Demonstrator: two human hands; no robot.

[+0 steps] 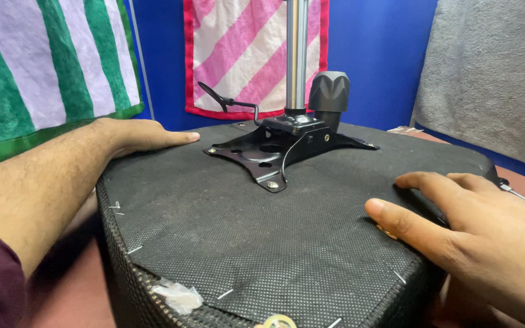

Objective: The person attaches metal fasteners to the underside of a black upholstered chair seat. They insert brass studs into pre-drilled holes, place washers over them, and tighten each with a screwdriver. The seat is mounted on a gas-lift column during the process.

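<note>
An upturned chair seat [262, 237], covered in dark stapled fabric, fills the middle of the view. A black metal mounting plate [274, 149] is screwed to its underside, with a shiny gas-lift column [297, 54] rising from it, a black knob [329, 91] and a curved lever [223, 100]. My left hand [138, 135] lies flat on the seat's far left edge, fingers pointing at the plate. My right hand [463, 212] rests palm down on the seat's right edge, fingers spread. Neither hand holds anything.
A green-and-white striped cloth [44, 67] hangs at the left, a pink-and-white striped cloth [238, 48] behind the column, and a grey cloth [493, 73] at the right, all against a blue wall [378, 54]. A reddish floor [74, 291] lies below.
</note>
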